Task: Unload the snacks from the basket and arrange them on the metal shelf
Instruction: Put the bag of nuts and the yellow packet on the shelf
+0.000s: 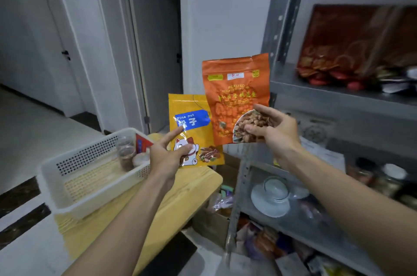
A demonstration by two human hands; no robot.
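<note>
My left hand [168, 155] holds a yellow pine nut bag [191, 122] with a cat picture by its lower left corner, upright above the stool. My right hand [274, 131] grips an orange roasted peanut bag [234, 92] at its lower right, lifted beside the grey metal shelf [338, 97]. Both bags hang in the air, the orange one overlapping the yellow one's right edge. The white perforated basket [90, 158] sits at the lower left on a wooden stool [180, 203]; a clear jar [126, 151] and a red packet [142, 142] remain in its far corner.
The shelf's upper level holds a large red snack bag [352, 43] and small items. A lower level holds a white saucer and cup [273, 194], with jars to the right. Packets and a cardboard box crowd the floor under the shelf. A door stands behind on the left.
</note>
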